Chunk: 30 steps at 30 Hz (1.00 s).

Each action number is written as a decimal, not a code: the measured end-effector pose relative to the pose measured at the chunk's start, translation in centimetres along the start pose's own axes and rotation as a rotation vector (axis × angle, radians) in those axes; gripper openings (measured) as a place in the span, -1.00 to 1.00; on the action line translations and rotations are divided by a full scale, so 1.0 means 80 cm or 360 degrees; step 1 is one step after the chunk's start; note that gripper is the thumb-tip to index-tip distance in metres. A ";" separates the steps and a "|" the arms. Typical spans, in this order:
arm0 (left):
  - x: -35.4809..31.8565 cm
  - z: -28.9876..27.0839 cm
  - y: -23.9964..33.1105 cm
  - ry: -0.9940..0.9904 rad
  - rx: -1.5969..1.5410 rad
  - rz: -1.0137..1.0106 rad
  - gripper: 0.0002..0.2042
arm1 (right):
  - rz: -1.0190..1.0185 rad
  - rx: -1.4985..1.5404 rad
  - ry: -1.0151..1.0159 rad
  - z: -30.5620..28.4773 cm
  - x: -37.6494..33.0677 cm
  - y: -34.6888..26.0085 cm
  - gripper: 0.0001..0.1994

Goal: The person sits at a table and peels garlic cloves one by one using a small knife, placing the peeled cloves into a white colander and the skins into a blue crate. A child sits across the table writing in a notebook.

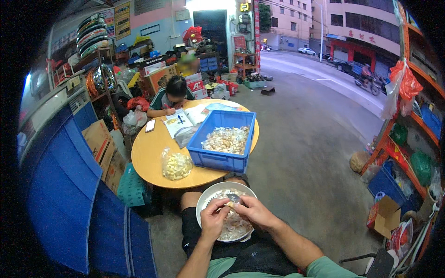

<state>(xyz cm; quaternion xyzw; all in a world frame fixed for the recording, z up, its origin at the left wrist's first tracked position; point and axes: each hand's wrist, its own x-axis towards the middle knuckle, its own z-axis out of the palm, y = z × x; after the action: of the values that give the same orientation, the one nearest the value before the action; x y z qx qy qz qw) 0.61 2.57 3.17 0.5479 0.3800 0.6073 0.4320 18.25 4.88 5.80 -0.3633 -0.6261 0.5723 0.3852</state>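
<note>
All directions are taken from the white basin (200, 205), which rests on the person's lap with small pale pieces lying in it. At 12 o'clock, just beyond it, a blue crate (218, 160) stands on the round table (144, 160), full of similar pieces, and its high wall stands between the basin and the far side of the table. At about half past ten there is a clear bag (176, 166) of yellowish pieces near the table's edge. Toward 11 o'clock lies an open book (179, 121), with a seated person (174, 95) bending over it. At 3 o'clock, well apart, an open cardboard box (385, 217) is by the shelves.

Both hands meet above the basin. The left hand (214, 217) has its thumb and fingertips pinched together on one small clove-like piece (229, 204). The right hand (256, 211) has bent fingers gripping a dark flat tool (234, 198), close against this piece; whether the right thumb also presses the piece, I cannot tell.
</note>
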 end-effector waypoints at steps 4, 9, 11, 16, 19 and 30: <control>-0.005 -0.001 -0.016 0.0082 -0.0017 0.0101 -0.86 | 0.0142 0.0061 -0.0096 0.005 0.002 0.011 -0.79; -0.011 -0.001 -0.020 0.0156 -0.0296 -0.0087 -0.87 | -0.0113 -0.0318 0.0196 0.012 0.000 0.026 -0.71; -0.011 0.000 -0.020 0.0166 -0.0333 -0.0156 -0.86 | -0.0162 -0.0489 0.0228 0.006 -0.002 0.021 -0.75; -0.016 -0.006 -0.029 0.0136 -0.0457 -0.0184 -0.79 | -0.0346 -0.0684 0.0305 0.010 -0.002 -0.013 -0.84; -0.015 -0.004 -0.028 0.0144 -0.0500 -0.0170 -0.76 | -0.0530 -0.0940 0.0318 0.013 -0.002 -0.024 -0.82; -0.016 -0.011 -0.038 0.0034 -0.0681 -0.0232 -0.85 | -0.0737 -0.1300 0.0170 0.013 0.004 -0.017 -0.77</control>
<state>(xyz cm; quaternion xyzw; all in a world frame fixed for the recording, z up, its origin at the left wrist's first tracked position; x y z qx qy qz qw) 0.11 2.42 -0.22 0.4084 0.2858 0.6469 0.5771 17.19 4.60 7.15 -0.3649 -0.8438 0.1589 0.3599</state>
